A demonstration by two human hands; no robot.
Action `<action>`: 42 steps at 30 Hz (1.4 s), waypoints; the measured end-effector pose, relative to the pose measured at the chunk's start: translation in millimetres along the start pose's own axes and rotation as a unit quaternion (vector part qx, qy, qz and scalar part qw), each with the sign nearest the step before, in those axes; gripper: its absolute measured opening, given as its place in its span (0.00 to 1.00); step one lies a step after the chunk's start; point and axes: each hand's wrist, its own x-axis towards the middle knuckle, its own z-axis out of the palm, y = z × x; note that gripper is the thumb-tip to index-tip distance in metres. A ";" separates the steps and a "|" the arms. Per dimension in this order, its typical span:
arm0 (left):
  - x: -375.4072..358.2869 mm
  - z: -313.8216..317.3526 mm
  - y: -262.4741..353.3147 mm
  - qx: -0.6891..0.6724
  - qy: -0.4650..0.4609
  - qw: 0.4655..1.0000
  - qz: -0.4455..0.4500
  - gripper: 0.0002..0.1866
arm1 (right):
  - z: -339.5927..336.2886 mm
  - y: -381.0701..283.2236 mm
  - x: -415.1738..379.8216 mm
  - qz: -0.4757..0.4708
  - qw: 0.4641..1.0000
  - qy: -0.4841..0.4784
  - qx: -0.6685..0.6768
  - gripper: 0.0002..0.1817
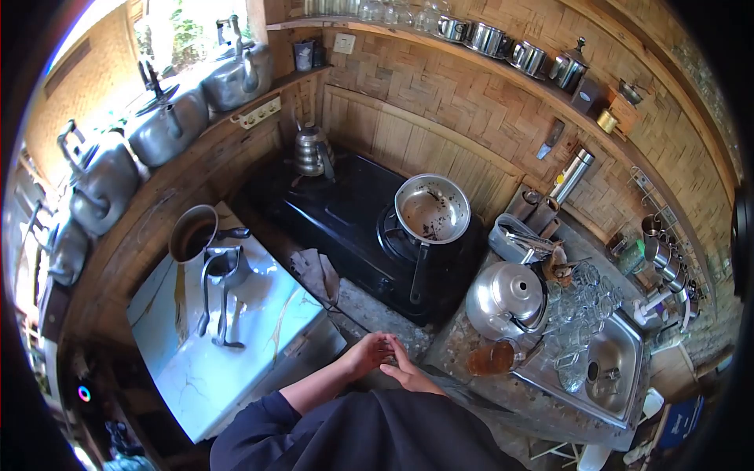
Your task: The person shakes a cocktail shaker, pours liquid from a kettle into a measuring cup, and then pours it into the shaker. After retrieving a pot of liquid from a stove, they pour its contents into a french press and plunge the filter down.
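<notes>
My left hand [367, 353] is in front of my body, loosely curved, with no object visible in it. Close against it at the fingertips is my right hand [408, 372], its thumb apart from its fingers and nothing seen in it. Beyond them, a steel pan [432, 209] with dark bits inside sits on the black stove [345, 212], its handle pointing towards me. A grey cloth [316, 275] lies at the stove's front edge. To the right stand a big aluminium kettle [504, 297] and a jar of brown liquid [491, 359].
A marble-patterned top [259, 345] at left holds a brown-lined pot [192, 233] and a metal hand press [223, 290]. A gooseneck kettle [312, 151] stands on the stove's rear left. Glasses [577, 314] crowd beside the sink [616, 361]. Large kettles [169, 122] line the window ledge.
</notes>
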 end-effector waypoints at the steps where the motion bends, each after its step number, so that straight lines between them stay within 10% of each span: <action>1: -5.2 10.0 -1.2 -0.002 0.004 1.000 0.011 0.27 | -2.5 0.6 -6.0 -0.005 1.000 -0.010 -0.004 0.42; 29: -237.3 110.0 -250.5 -0.100 0.213 0.921 0.310 0.46 | 161.8 -39.6 -136.9 0.127 0.835 -0.509 0.163 0.52; 34: -325.5 139.1 -317.3 -0.251 0.254 0.798 0.485 0.39 | 258.5 -9.7 -192.5 0.202 0.729 -0.630 0.175 0.45; 37: -391.3 156.2 -374.6 -0.246 0.197 0.740 0.594 0.39 | 311.0 -29.9 -251.9 0.142 0.755 -0.633 0.090 0.43; 42: -499.3 196.6 -463.1 -0.176 0.351 0.551 0.737 0.35 | 383.9 21.6 -263.7 0.114 0.810 -0.575 -0.010 0.40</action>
